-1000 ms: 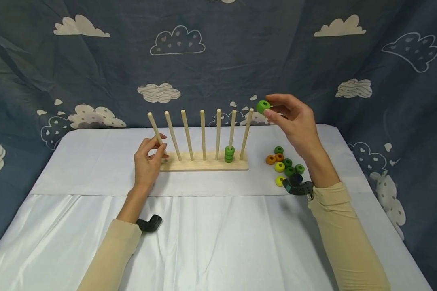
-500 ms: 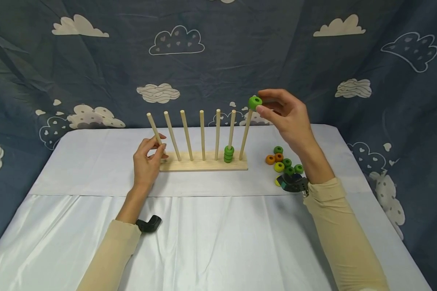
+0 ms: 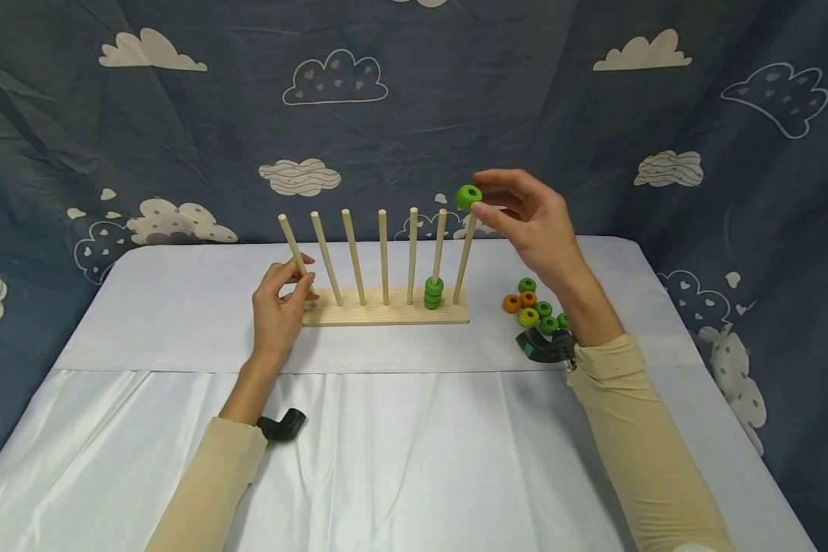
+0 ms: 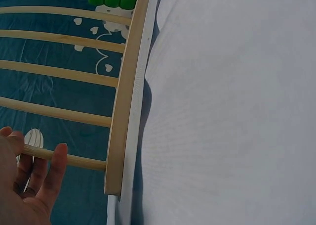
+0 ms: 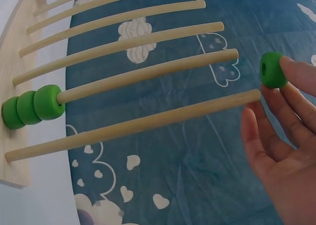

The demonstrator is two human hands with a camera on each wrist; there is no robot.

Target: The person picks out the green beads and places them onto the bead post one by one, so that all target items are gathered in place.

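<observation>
A wooden rack (image 3: 386, 316) with several upright pegs stands on the table. My left hand (image 3: 276, 310) holds the leftmost peg (image 3: 291, 239) low down, thumb and fingers around it, as the left wrist view also shows. My right hand (image 3: 534, 230) pinches a green bead (image 5: 276, 69) between thumb and fingers. In the right wrist view the bead is just beyond the free end of the rightmost peg (image 5: 133, 126), apart from it and off to one side. Three green beads (image 5: 47, 102) sit stacked at the foot of the neighbouring peg.
Right of the rack lies a loose group of beads: orange beads (image 3: 512, 304), a yellow bead (image 3: 527, 317) and several green beads (image 3: 527, 284). The right wrist's camera (image 3: 545, 346) overlaps part of the group. A dark cloud-print cloth (image 3: 414, 123) hangs behind the white-covered table (image 3: 386, 452).
My right hand has carried the green bead leftward, from right of the rightmost peg to over its top. The left hand has kept its hold on the leftmost peg.
</observation>
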